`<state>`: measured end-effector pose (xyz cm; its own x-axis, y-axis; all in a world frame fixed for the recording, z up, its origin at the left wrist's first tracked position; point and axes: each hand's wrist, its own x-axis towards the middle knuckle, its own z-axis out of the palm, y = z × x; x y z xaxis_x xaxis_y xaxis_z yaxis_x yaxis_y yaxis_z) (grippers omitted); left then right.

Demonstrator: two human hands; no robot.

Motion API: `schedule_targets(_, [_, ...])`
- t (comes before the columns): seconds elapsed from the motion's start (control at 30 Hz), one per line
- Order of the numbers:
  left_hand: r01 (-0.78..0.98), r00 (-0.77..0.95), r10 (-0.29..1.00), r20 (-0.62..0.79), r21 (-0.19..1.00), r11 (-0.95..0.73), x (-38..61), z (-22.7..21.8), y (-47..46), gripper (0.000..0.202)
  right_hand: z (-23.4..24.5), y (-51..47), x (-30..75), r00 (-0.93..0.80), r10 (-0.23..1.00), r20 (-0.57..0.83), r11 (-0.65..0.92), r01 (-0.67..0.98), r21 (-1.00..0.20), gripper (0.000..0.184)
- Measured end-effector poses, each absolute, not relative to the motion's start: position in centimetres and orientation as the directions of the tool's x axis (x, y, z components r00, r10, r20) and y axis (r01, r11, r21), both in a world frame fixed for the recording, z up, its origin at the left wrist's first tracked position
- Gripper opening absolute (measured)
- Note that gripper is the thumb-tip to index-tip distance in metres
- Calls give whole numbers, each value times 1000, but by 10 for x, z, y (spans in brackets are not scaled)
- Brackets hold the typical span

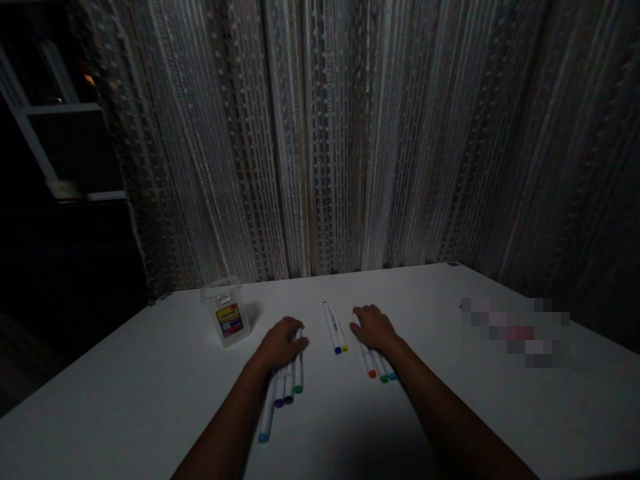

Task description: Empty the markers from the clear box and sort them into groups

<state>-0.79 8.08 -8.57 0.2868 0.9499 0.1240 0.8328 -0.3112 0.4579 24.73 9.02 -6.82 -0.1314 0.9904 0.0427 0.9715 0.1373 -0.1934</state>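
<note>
My left hand (279,343) lies over the upper ends of several white markers (289,385), its thumb and fingers closed around them. Their coloured ends point toward me: purple, black and green. A marker with a light-blue end (267,413) sticks out nearer to me. On the other side, my right hand (376,328) has its fingers curled over the tops of another group of white markers (379,364), with orange, green and blue ends showing. Between the hands lie two markers (334,328) side by side, one blue-ended and one yellow-ended. My palms hide the markers' upper parts.
A clear plastic case (229,317) with a yellow label and its lid up stands on the white table (320,427), left of my left hand. A pixelated patch covers something at the right. Behind the table hangs a patterned curtain (325,133). The room is dim.
</note>
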Motion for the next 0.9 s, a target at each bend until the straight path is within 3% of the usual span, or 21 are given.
schedule_targets(0.13, [806, 291, 936, 196, 478, -350, -11, -92, 84, 43, -68, 90, 248, -135, 990, 48, 142, 968, -206, 48])
schedule_targets(0.53, [810, 266, 954, 142, 504, -301, -7, -90, 88, 13, -70, 92, 250, -159, 984, 80, 173, 965, -197, 42])
schedule_targets(0.7, [825, 231, 967, 107, 505, -253, -6, -88, 83, 26, -70, 92, 249, -151, 986, 69, 163, 965, -207, 42])
schedule_targets(0.8, [860, 224, 970, 95, 450, -242, -3, -79, 74, 27, -70, 92, 249, -148, 987, 63, 159, 963, -219, 44])
schedule_targets(0.9, [900, 246, 969, 32, 363, -240, 1, -72, 65, 47, -69, 92, 249, -133, 991, 25, 136, 965, -225, 50])
